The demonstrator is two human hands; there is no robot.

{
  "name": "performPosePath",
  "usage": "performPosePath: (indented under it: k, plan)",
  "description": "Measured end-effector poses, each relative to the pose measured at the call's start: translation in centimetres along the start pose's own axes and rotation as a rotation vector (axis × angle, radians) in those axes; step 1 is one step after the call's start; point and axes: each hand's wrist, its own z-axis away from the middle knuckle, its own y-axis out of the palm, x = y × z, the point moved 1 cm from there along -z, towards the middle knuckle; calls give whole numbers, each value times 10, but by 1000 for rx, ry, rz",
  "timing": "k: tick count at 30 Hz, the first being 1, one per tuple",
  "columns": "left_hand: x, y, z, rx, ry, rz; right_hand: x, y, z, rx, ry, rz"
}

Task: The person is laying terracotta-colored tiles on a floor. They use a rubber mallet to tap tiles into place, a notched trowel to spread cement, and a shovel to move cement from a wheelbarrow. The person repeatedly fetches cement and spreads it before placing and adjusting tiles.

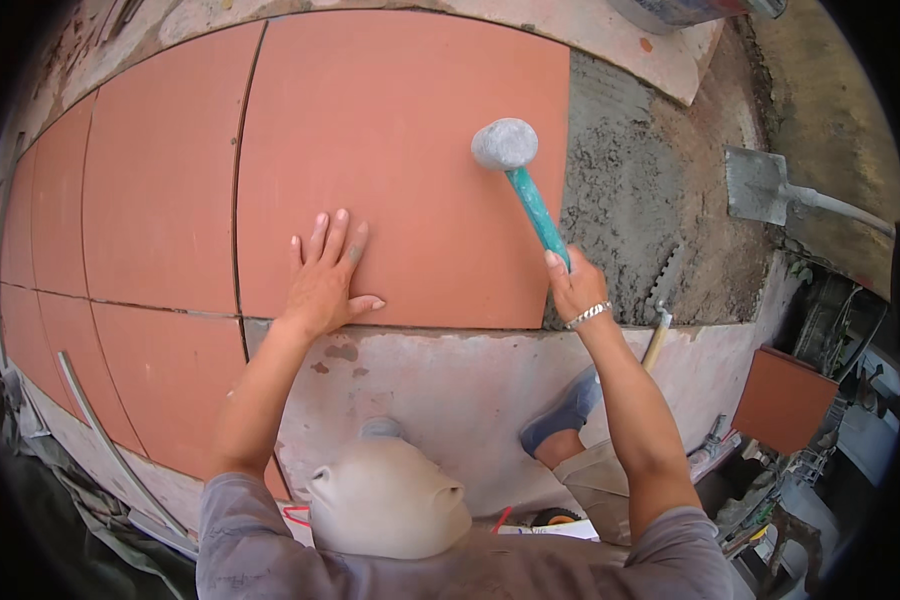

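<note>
A large terracotta floor tile (400,110) lies in front of me, its right edge meeting a bed of wet grey mortar (620,150). My left hand (325,275) rests flat on the tile near its front edge, fingers spread and holding nothing. In my right hand (578,285), which wears a chain bracelet, is a rubber mallet (537,208) with a teal handle. Its grey head (505,144) is over the right part of the tile; whether it touches the surface I cannot tell.
More terracotta tiles (160,170) run off to the left. A notched trowel (662,300) lies by the mortar's front edge, and a shovel (760,185) at the right. A bucket (670,12) stands at the back. A small tile piece (785,400) sits among tools at the right.
</note>
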Motion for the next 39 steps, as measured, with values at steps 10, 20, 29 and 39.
performPosePath:
  k: [10, 20, 29, 39]
  plan:
    - [-24, 89, 107, -143, -148, 17, -12, 38, 40, 159, -120, 150]
    - [-18, 89, 115, -160, -159, 66, 10, 65, 29, 89, -377, 84]
    - [-18, 89, 113, -136, -168, 125, 8, 66, 29, 74, -355, 96]
    - [-23, 75, 107, -150, -163, 120, -15, 70, 36, 51, -277, 87]
